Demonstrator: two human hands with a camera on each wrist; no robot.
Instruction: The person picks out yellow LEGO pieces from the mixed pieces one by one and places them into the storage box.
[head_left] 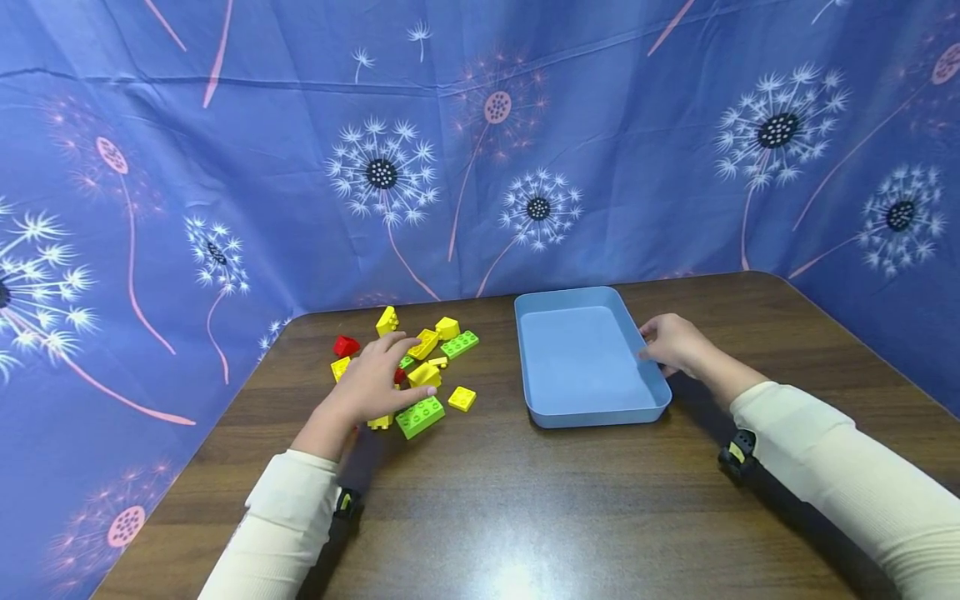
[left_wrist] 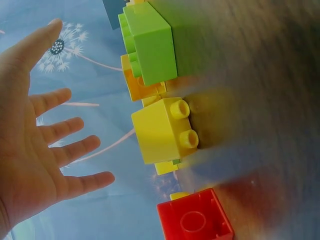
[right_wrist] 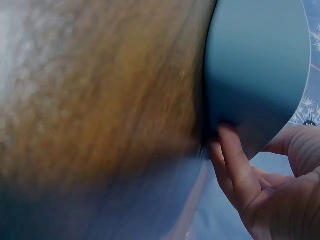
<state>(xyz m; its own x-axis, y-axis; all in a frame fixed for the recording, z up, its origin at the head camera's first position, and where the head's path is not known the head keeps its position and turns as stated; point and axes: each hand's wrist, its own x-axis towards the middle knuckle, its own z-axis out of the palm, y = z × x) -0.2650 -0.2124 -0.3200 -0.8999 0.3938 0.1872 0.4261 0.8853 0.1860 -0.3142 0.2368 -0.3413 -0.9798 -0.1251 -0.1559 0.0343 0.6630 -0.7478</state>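
My left hand (head_left: 377,381) hovers with fingers spread over a loose group of toy building bricks, holding nothing. Below the thumb lies a green brick (head_left: 420,417); a small yellow brick (head_left: 462,398) sits to its right. In the left wrist view, a yellow brick (left_wrist: 156,132) with two studs and a red brick (left_wrist: 196,220) lie beyond the fingertips. At the right, my right hand (head_left: 672,343) pinches the side wall of a blue tray (head_left: 592,419), thumb over the rim. Its fingers (right_wrist: 234,157) lie against the tray's outer wall.
More bricks surround the left hand: a red one (head_left: 346,346) at the left, a flat green one (head_left: 460,344) and a yellow one (head_left: 447,327) behind. All rest on a brown wooden table (head_left: 480,492). A blue dandelion-patterned cloth (head_left: 465,183) hangs behind the table.
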